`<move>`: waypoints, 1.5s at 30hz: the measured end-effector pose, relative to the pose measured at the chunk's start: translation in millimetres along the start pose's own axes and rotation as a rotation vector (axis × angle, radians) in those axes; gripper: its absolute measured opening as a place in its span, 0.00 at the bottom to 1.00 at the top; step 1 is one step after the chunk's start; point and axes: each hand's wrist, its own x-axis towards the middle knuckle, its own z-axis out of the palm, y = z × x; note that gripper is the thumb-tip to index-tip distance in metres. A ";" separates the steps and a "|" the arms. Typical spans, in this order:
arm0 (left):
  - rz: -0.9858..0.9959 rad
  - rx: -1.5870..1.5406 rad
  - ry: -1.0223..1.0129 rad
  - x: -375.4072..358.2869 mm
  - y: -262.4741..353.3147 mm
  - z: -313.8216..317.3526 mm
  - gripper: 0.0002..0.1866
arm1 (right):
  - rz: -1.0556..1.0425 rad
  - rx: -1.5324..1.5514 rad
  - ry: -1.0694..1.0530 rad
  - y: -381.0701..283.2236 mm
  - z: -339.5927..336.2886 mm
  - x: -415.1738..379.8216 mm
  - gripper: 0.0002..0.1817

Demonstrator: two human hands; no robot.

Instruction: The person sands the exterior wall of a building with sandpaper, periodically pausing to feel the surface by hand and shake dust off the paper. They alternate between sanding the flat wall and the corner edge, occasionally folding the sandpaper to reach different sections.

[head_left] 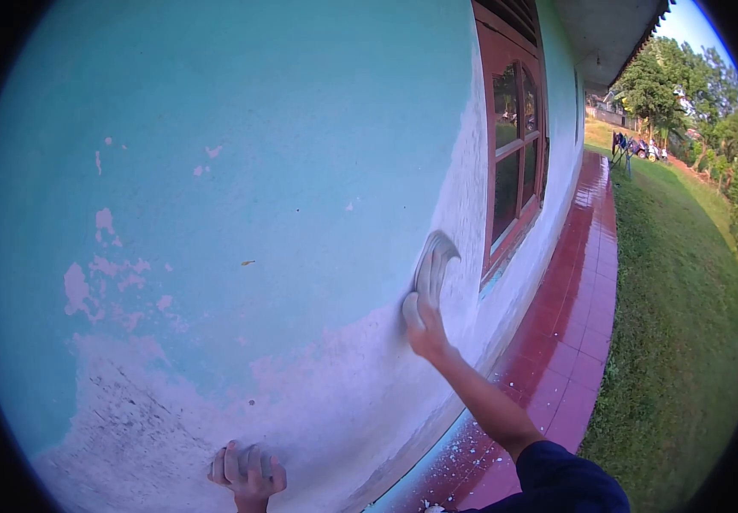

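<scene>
My right hand (pixel 425 323) is pressed to the wall beside the window, its fingers closed on a thin grey sheet (pixel 446 245) that curls past the fingertips. The sheet looks like sandpaper, though its surface is not clear. Low on the wall, my left hand (pixel 251 483) has bent fingers around something grey that I cannot make out. The wall (pixel 301 231) is turquoise above, with bare whitish plaster low down and along the window. Small pale patches (pixel 106 274) show where paint is gone at the left.
A red-brown framed window (pixel 514 154) is set into the wall at the right. Below runs a red tiled walkway (pixel 570 308) with pale flakes (pixel 463 466) scattered near me. Grass (pixel 668 342) lies beyond it, with a rack (pixel 621 150) and trees (pixel 660 81) farther off.
</scene>
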 end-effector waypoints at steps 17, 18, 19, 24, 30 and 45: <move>-0.050 -0.143 0.000 7.8 4.1 -6.0 0.17 | 0.090 -0.055 -0.047 27.4 -35.4 52.3 0.35; -0.044 -0.133 0.005 7.0 3.2 -5.9 0.17 | 0.078 -0.038 -0.082 21.2 -31.7 37.5 0.36; -0.041 -0.142 0.011 8.3 2.5 -5.6 0.17 | 0.082 -0.051 -0.055 26.6 -33.8 51.2 0.36; -0.036 -0.175 0.048 18.1 3.6 -10.5 0.16 | 0.342 0.249 0.033 62.0 -112.6 270.6 0.35; -0.015 -0.161 0.049 13.1 2.7 -6.0 0.17 | 0.134 0.131 -0.044 50.8 -71.4 146.2 0.37; -0.023 -0.165 0.043 14.0 3.8 -7.9 0.17 | 0.284 0.210 0.021 47.4 -63.2 157.9 0.35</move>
